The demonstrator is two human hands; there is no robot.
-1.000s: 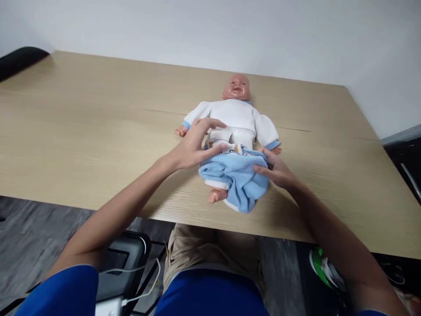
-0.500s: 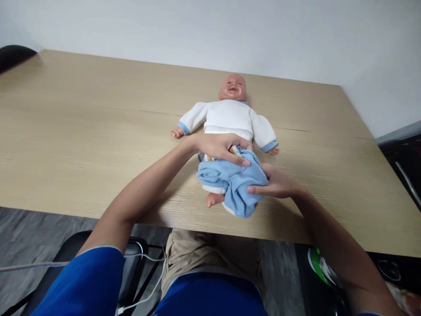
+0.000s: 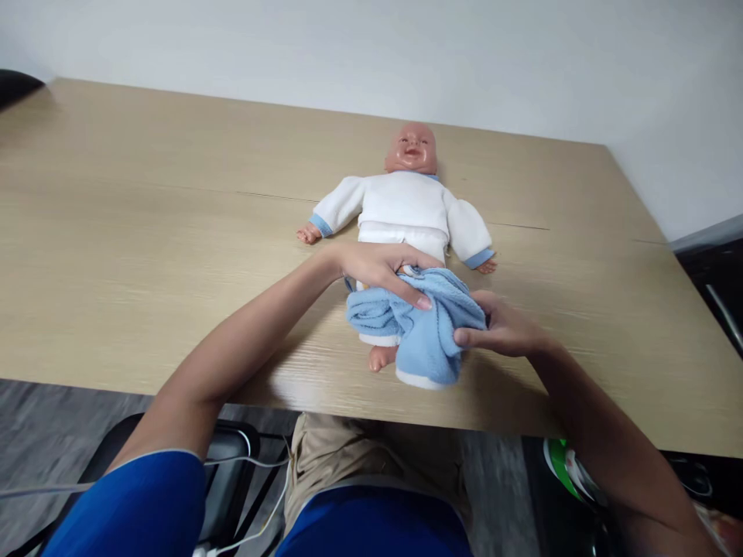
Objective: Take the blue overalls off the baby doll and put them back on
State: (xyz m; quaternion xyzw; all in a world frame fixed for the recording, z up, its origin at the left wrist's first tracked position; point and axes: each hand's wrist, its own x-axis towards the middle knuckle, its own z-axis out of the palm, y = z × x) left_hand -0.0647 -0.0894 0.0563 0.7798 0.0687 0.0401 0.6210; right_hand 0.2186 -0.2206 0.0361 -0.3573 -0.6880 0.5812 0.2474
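Note:
A baby doll [image 3: 411, 203] in a white top lies on its back on the wooden table [image 3: 145, 232], head towards the wall. Light blue trousers [image 3: 423, 325] are bunched around its legs, and one bare foot [image 3: 381, 358] sticks out below them. My left hand [image 3: 380, 269] lies across the doll's waist with its fingers closed on the top edge of the trousers. My right hand [image 3: 500, 329] pinches the trousers at the doll's right-hand side.
A dark chair back [image 3: 15, 85] shows at the table's far left corner. Below the table edge are a black seat with white cables [image 3: 244, 480] on the left and a green and white object [image 3: 572, 476] on the floor at the right.
My left hand came down from above the doll's chest onto its waist and took hold of the trousers' top edge. My right hand slid slightly down along the trousers' side.

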